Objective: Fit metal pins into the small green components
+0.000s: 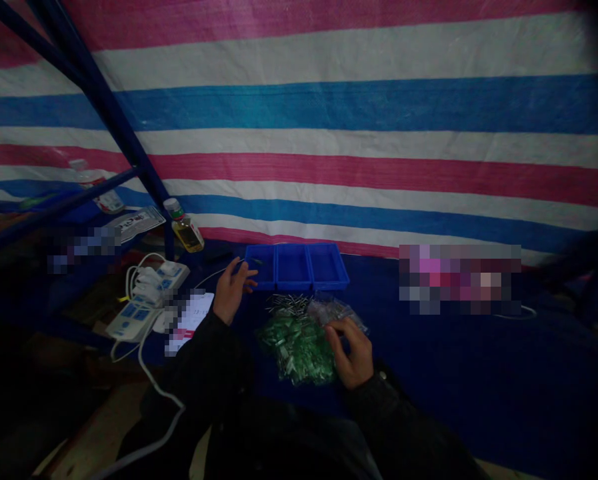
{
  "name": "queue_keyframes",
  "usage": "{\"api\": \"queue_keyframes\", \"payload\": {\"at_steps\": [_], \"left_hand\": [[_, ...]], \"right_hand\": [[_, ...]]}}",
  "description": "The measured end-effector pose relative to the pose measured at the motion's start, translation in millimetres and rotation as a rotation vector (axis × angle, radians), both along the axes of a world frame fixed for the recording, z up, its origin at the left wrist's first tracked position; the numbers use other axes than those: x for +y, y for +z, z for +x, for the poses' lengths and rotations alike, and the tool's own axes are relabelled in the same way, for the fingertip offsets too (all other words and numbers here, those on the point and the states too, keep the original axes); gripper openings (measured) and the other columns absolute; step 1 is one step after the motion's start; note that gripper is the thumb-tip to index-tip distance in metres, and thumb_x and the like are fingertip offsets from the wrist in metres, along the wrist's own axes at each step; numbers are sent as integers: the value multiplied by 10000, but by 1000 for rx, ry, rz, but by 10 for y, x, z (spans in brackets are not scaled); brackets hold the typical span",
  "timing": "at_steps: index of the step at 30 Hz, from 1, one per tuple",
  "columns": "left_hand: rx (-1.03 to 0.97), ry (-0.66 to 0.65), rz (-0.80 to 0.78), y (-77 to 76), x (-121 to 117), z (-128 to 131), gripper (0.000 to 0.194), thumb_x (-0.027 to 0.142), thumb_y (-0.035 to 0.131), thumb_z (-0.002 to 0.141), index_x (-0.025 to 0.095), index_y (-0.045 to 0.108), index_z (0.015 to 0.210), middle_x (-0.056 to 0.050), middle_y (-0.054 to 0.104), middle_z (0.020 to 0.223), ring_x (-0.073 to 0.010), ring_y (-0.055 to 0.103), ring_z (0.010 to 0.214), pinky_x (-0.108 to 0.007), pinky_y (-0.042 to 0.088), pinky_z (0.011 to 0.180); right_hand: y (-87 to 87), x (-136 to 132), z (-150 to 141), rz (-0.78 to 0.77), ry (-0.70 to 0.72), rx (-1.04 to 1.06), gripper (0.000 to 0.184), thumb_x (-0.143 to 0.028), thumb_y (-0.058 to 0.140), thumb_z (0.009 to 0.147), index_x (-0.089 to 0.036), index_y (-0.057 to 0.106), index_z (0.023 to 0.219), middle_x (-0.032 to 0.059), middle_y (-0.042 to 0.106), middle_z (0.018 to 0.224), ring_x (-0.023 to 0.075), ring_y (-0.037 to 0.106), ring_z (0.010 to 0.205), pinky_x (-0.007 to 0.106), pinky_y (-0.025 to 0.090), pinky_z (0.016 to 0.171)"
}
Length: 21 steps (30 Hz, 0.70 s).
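A woven plastic tarpaulin point(329, 107) hangs across the back, striped, faintly sheeny, its coarse weave plain to see. In front of it sits a blue plastic compartment tray point(295, 267), smooth and moulded. Nearer lies a loose heap of thin metal pins point(286, 303) with a dull shine, beside a clear plastic bag point(296, 350) of green pieces, glossy and crinkled. The dark blue covering point(453, 380) on the bench looks matt, either cloth or tarpaulin. The power strip point(131, 320) is smooth white plastic, the bottle point(185, 230) glossy clear plastic, the frame point(103, 113) blue-painted metal, and the sleeve point(379, 407) a dark, rough knit.
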<state>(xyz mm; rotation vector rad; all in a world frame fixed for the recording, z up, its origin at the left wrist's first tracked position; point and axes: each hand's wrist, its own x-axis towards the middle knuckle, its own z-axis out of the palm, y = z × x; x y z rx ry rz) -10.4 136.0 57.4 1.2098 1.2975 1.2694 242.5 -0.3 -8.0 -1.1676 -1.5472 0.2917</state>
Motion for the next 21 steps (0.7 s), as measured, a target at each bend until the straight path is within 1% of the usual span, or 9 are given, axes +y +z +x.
{"api": "queue_keyframes", "payload": {"at_steps": [2,3,5,8,9,11,14,16,21], "left_hand": [[90,-24,-11,-49,-67,-30,710,507,647,915,144,412,1477,-135,762,1070,-149,706,678,-254,546,594],[149,-47,3,-66,-127,-48,680,495,637,922,147,429,1468,-131,759,1084,-150,702,672,-260,545,587],[282,-94,68,-75,-273,-84,556,483,625,928,157,543,1371,-106,760,1065,-158,690,665,-264,529,564],[524,-102,199,-59,-487,-139,360,445,616,946,199,683,1199,-52,765,952,-181,696,749,-301,543,698],[599,-138,221,-61,-547,-156,312,434,623,946,209,713,1142,-45,762,944,-189,695,786,-310,538,734],[713,-310,246,-92,-653,-187,278,418,665,924,233,731,1122,-37,750,967,-194,678,805,-315,531,740],[823,-543,313,-191,-808,-201,439,440,790,820,270,703,1216,-53,702,1115,-238,648,997,-366,527,880],[870,-598,371,-259,-926,-170,591,491,836,756,288,668,1284,-69,650,1193,-266,602,1095,-410,498,967],[924,-678,502,-367,-1173,17,729,593,848,683,291,649,1315,-89,604,1175,-279,579,1033,-431,492,914]], "right_hand": [[7,3,2,-16,1,8,140,-208,543,990,-197,627,879,27,599,756,186,576,721,325,455,683],[13,3,2,-22,2,10,149,-213,541,992,-198,627,870,26,598,749,185,574,716,326,455,682],[23,-1,2,-23,0,12,161,-227,540,993,-198,633,864,29,602,744,187,575,709,329,455,676],[19,-6,5,-22,-26,19,159,-247,548,989,-200,644,870,32,608,741,194,577,705,336,455,672],[15,-6,7,-25,-34,21,160,-251,551,987,-200,645,868,32,608,739,195,576,702,339,454,672],[12,-5,13,-31,-48,19,162,-252,553,985,-202,644,860,30,607,731,195,569,692,344,450,675],[43,-10,38,-18,-31,-9,161,-242,555,979,-205,645,850,32,625,734,199,569,696,355,445,690],[83,-26,75,-2,-4,-34,154,-229,549,976,-208,651,863,37,643,751,210,581,726,365,445,714],[163,-113,233,-33,-2,-47,149,-208,518,977,-211,664,946,45,655,822,213,596,772,357,438,722]]}}
